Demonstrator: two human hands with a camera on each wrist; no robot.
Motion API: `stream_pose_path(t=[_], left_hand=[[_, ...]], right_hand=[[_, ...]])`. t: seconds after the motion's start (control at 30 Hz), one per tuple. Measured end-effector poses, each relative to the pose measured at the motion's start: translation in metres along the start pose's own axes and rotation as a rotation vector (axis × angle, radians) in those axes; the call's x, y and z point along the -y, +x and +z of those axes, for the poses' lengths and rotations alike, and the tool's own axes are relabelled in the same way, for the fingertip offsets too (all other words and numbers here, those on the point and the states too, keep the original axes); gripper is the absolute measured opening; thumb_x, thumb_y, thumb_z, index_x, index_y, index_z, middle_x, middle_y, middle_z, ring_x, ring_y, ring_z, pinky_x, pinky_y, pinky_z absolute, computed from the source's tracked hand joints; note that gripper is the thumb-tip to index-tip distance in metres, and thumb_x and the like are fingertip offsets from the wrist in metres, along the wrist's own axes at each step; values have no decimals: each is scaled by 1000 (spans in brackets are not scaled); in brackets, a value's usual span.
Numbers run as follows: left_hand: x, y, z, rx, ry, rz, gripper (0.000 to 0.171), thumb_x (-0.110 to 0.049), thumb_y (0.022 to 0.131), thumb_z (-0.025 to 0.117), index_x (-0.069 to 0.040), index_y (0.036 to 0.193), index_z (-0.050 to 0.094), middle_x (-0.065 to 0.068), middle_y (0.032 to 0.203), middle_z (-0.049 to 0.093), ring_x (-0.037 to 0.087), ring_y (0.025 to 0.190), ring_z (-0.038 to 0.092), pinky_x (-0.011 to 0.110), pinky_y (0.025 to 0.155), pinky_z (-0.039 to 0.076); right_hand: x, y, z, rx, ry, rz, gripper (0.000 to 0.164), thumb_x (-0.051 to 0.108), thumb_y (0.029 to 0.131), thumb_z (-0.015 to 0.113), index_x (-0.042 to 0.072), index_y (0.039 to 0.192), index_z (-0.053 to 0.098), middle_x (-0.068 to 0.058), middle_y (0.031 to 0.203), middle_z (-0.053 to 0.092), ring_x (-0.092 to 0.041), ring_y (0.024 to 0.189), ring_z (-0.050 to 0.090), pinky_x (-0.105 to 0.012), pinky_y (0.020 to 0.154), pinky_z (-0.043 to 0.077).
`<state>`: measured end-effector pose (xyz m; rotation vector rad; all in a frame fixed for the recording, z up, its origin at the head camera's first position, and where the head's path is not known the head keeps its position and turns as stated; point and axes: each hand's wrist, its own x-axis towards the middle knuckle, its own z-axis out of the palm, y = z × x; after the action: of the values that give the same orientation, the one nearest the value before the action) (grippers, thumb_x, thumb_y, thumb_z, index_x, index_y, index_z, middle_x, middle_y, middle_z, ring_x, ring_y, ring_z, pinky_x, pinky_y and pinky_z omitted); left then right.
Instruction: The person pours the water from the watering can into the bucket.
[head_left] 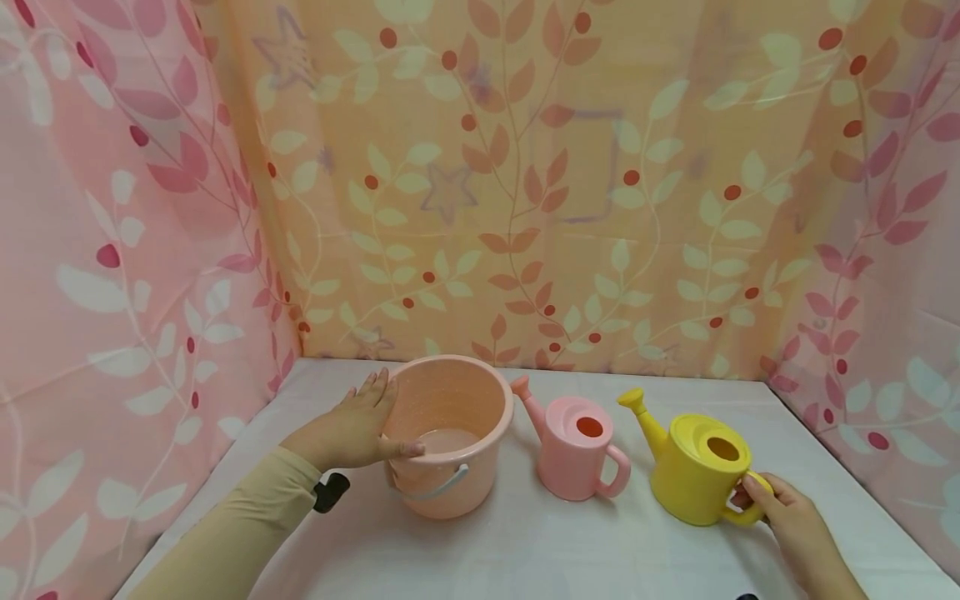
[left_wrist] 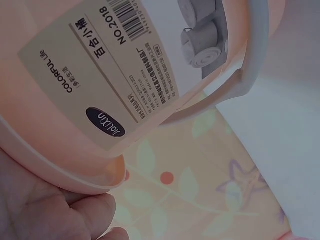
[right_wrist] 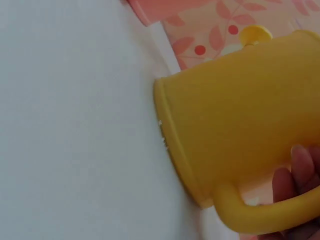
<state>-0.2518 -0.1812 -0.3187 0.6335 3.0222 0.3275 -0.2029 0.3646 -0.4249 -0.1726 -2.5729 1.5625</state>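
Your R hand [head_left: 795,508] is clamped on the handle [head_left: 750,515] of the yellow watering can [head_left: 686,483], thumb on top, fingers curled through the loop. The can's at the right of the white tabletop [head_left: 562,550], approx. upright, opening up; can't tell if its whole base touches the cloth. Its long axis, handle to spout [head_left: 651,427], runs diag. from near right to far left, so the spout points left, away from you & up, w/ the flared rose at the tip. Your R forearm comes in from the bottom right, hand angled up & left.

Your L hand [head_left: 356,429] lies on the L side of the peach bucket [head_left: 450,496], fingers fairly straight & pointing away from you, thumb apart from them & laid across the near rim. L forearm, in a beige sleeve [head_left: 247,525], slants up from bottom left. The bucket stands upright, mouth up, its pale bail [head_left: 442,485] hanging on the near side; L wrist view shows a printed label [left_wrist: 95,80] on it. Pink watering can [head_left: 570,467] stands between bucket & yellow can, spout also pointing left & away, handle near right.
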Motion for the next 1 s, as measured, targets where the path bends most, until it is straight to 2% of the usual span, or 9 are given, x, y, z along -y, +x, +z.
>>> stream_pose_path(t=[0.17, 0.27, 0.43, 0.7, 1.0], left_hand=[[1, 0, 0, 0, 3, -3, 117, -78, 71, 46, 8, 143, 14, 27, 149, 3, 39, 137, 2, 55, 108, 8], [1, 1, 1, 1, 9, -7, 118, -80, 69, 44, 7, 143, 14, 26, 149, 3, 39, 137, 2, 55, 108, 8], [2, 0, 1, -5, 9, -4, 119, -81, 69, 43, 8, 143, 14, 27, 149, 4, 38, 137, 3, 55, 108, 8], [1, 0, 2, -14, 19, 0, 117, -79, 70, 44, 8, 143, 15, 27, 148, 5, 40, 137, 5, 55, 108, 10], [-1, -1, 0, -8, 10, -6, 113, -75, 73, 48, 8, 143, 15, 27, 149, 5, 40, 137, 5, 55, 108, 10]], right_hand=[[-4, 2, 2, 33, 57, 37, 52, 44, 96, 36, -5, 93, 53, 2, 81, 55, -5, 77, 50, -20, 67, 45], [-4, 3, 4, 36, 35, 42, 55, 46, 96, 34, -7, 91, 48, 0, 80, 52, -7, 77, 50, -21, 67, 45], [-4, 3, 5, 30, 7, 43, 53, 46, 97, 31, -4, 86, 45, -2, 78, 49, -8, 77, 50, -21, 68, 45], [-3, 1, 10, 0, -2, -13, 50, 37, 99, 30, -9, 86, 44, -4, 74, 48, -10, 73, 50, -22, 65, 45], [4, 1, 14, -34, 4, -19, 48, 38, 98, 34, -6, 80, 42, -3, 70, 46, -5, 75, 51, -19, 66, 47]])
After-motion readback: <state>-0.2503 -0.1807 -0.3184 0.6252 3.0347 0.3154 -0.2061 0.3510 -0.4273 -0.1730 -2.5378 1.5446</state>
